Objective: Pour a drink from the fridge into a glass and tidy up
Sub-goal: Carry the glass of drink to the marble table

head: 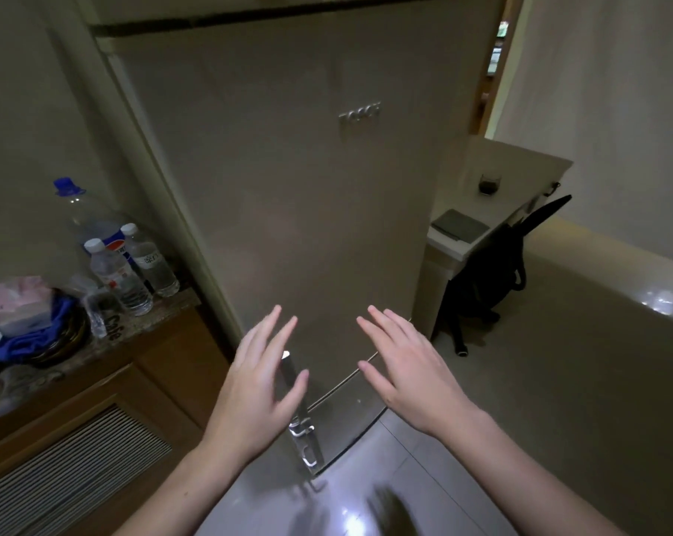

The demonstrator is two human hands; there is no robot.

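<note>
A tall beige fridge [288, 168] fills the middle of the view, its doors closed. A metal handle [292, 377] runs down the door's lower left part. My left hand [257, 384] hovers in front of that handle, fingers straight and spread, holding nothing. My right hand [404, 373] is held out beside it, fingers spread too, near the seam between the upper and lower doors. A glass [489, 183] with dark drink in it stands on a white desk [520, 168] to the right of the fridge.
On the left, a stone counter [141, 323] over a wooden cabinet carries several plastic water bottles [133, 265], a pink tissue pack [21, 303] and a blue cloth. A black chair [493, 272] stands by the desk. A dark pad [460, 225] lies on the desk.
</note>
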